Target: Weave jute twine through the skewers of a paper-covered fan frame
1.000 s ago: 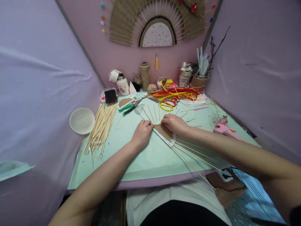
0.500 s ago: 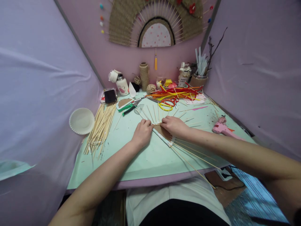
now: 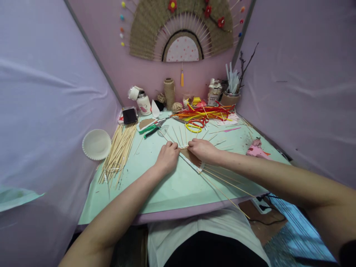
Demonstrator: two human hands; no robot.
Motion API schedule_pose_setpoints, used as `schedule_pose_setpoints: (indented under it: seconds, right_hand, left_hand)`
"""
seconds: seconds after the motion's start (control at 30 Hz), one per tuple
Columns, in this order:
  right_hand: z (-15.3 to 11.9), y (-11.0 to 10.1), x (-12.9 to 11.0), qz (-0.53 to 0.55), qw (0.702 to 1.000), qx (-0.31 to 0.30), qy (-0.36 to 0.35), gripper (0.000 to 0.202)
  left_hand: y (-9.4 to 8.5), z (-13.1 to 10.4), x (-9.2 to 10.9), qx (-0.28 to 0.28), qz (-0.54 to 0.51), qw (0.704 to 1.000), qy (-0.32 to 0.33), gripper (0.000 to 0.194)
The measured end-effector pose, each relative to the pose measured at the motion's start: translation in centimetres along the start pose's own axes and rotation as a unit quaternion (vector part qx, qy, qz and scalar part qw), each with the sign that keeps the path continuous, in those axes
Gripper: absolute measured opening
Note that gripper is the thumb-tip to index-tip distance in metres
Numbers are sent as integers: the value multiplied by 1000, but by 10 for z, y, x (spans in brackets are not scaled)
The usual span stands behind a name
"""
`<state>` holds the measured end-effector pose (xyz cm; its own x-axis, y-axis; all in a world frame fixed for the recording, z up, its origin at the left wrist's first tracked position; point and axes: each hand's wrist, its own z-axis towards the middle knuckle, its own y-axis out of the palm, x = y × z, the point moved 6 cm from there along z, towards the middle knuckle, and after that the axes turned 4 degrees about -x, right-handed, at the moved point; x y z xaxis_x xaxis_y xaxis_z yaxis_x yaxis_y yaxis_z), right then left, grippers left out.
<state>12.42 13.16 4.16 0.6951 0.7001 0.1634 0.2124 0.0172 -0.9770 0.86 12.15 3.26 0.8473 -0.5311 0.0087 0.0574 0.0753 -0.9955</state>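
A brown cardboard half-disc [image 3: 194, 158] with a white edge lies on the table, and thin wooden sticks [image 3: 224, 182] radiate from its curved rim like the ribs of a fan. My left hand [image 3: 168, 155] is closed at the far left edge of this fan frame, fingers bent down on it. From the other side my right hand [image 3: 202, 150] pinches the same rim, close to the left one. Between the fingertips a short pale length of stick shows along the rim. The fingers hide exactly what each one grips.
A heap of loose sticks [image 3: 118, 154] and a white paper plate [image 3: 96, 144] lie left. Behind are green-handled pliers [image 3: 150, 129], scissors [image 3: 194, 127] and red and yellow pipe cleaners [image 3: 207, 112]. A pink glue gun [image 3: 257, 149] lies right. A finished woven fan [image 3: 147, 33] hangs on the wall.
The view has tilted up a little and shifted, so more of the wall fan shows. Both hands stay at the rim of the fan frame, with little visible movement.
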Motion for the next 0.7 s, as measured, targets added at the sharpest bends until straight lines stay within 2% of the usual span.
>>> schedule_pose_setpoints:
  seconds: [0.7]
  right_hand:
    - [3, 3, -2, -35, 999, -19, -16, 17]
  left_hand:
    - [-2, -1, 0, -20, 10, 1000, 4, 26]
